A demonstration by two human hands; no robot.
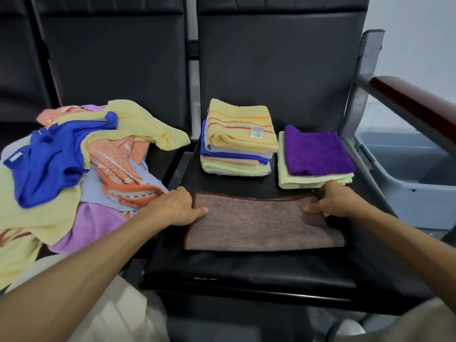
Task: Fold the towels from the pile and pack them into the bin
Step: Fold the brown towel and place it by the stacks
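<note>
A brown towel (pixel 261 224), folded into a wide strip, lies on the black seat (pixel 246 272) in front of me. My left hand (pixel 176 207) grips its far left corner and my right hand (pixel 335 199) pinches its far right corner. Behind it stands a stack of folded towels (pixel 238 144) with a yellow striped one on top. Beside that lies a purple towel (pixel 317 151) folded on a pale green one (pixel 313 181). A loose pile of towels (pixel 74 159) covers the seat to the left. The grey bin (pixel 414 169) stands low at the right.
Black seat backs (pixel 271 58) rise behind the towels. A grey metal frame with a dark red armrest (pixel 417 104) separates the seat from the bin. My light trouser legs show at the bottom edge.
</note>
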